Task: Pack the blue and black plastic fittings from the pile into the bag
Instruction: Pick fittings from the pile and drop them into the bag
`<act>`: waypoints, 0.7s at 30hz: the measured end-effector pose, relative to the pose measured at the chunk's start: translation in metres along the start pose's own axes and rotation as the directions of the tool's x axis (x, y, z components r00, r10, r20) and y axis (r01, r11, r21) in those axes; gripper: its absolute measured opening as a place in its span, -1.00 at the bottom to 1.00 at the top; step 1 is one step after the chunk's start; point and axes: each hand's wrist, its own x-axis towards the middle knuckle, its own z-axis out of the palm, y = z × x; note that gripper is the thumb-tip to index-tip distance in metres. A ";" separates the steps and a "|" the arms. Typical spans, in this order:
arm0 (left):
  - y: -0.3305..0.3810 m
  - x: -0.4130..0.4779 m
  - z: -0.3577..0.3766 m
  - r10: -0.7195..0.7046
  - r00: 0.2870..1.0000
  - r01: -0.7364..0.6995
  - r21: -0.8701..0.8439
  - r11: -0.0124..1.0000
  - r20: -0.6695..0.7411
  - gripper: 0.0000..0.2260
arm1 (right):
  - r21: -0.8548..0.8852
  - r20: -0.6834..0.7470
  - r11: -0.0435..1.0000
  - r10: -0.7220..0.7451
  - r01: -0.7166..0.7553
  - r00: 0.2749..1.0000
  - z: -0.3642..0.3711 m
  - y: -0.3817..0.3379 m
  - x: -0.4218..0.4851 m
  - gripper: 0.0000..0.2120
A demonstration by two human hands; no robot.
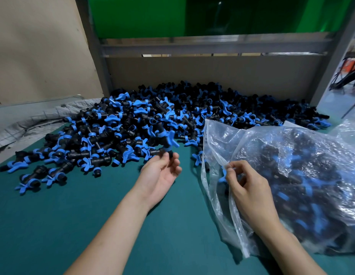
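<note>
Hands both at work: the left hand (161,173) is palm-up at the near edge of the heap, its fingertips curled round one blue and black fitting (166,140), which is lifted just clear of the others and blurred. The right hand (248,187) pinches the loose rim of the clear plastic bag (216,139) between thumb and fingers, holding the mouth up and open toward the left. The two hands are apart, with a strip of bare green between them.

That bag lies on its side on the right and bulges with dark fittings that show through the plastic, so a good load looks packed already. There's plenty left, though: the pile (133,120) spreads wide across the back of the tabletop (73,215), from stragglers at the left edge right round behind the bag. By my reading the job is well under way but far from finished. The step in hand looks like carrying this one piece across to the open mouth.

Beyond the pile stand a grey metal frame (192,46), a green panel (143,14) above it, and a crumpled grey quilted cloth (33,120) at the left.
</note>
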 end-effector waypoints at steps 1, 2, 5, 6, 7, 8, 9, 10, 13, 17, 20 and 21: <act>0.000 0.000 0.001 0.023 0.999 -0.025 0.103 0.994 0.025 -0.86 | 0.017 -0.004 1.000 -0.004 0.004 1.000 0.000 -0.001 0.000 -0.94; -0.001 -0.001 0.001 0.043 0.998 -0.054 0.218 0.974 0.055 -0.84 | 0.043 -0.010 0.999 -0.006 0.007 1.000 0.000 -0.003 0.000 -0.94; -0.008 -0.002 0.004 0.091 0.984 -0.156 0.507 0.848 0.152 -0.72 | 0.121 -0.044 0.992 -0.022 0.027 0.999 -0.002 -0.008 0.001 -0.93; -0.012 -0.002 0.005 0.110 0.978 -0.191 0.564 0.804 0.174 -0.72 | 0.137 -0.057 0.990 -0.033 0.040 0.998 -0.003 -0.011 0.000 -0.93; -0.015 -0.003 0.005 0.136 0.971 -0.230 0.615 0.754 0.196 -0.74 | 0.150 -0.072 0.987 -0.045 0.055 0.996 -0.004 -0.013 0.000 -0.93; -0.018 -0.004 0.005 0.167 0.962 -0.271 0.661 0.699 0.218 -0.76 | 0.158 -0.086 0.985 -0.057 0.071 0.995 -0.004 -0.016 0.000 -0.94; -0.022 -0.005 0.006 0.198 0.950 -0.312 0.695 0.647 0.242 -0.77 | 0.158 -0.100 0.984 -0.072 0.087 0.992 -0.005 -0.018 0.000 -0.95; -0.026 -0.005 0.007 0.233 0.937 -0.349 0.714 0.608 0.260 -0.77 | 0.152 -0.111 0.983 -0.088 0.104 0.990 -0.005 -0.021 -0.001 -0.96; -0.046 -0.007 0.020 0.323 0.909 -0.411 0.698 0.587 0.263 -0.78 | 0.100 -0.131 0.980 -0.156 0.169 0.979 -0.005 -0.027 -0.004 -0.95; -0.084 -0.010 0.043 0.324 0.911 -0.407 0.677 0.613 0.255 -0.92 | 0.054 -0.161 0.969 -0.228 0.239 0.960 -0.006 -0.032 -0.006 -0.90; -0.096 -0.012 0.048 0.276 0.900 -0.433 0.755 0.492 0.337 -0.90 | 0.063 -0.222 0.966 -0.230 0.249 0.948 -0.011 -0.030 -0.004 -0.88; -0.094 -0.013 0.047 0.254 0.899 -0.437 0.771 0.463 0.357 -0.88 | 0.075 -0.231 0.966 -0.227 0.249 0.946 -0.013 -0.029 -0.003 -0.87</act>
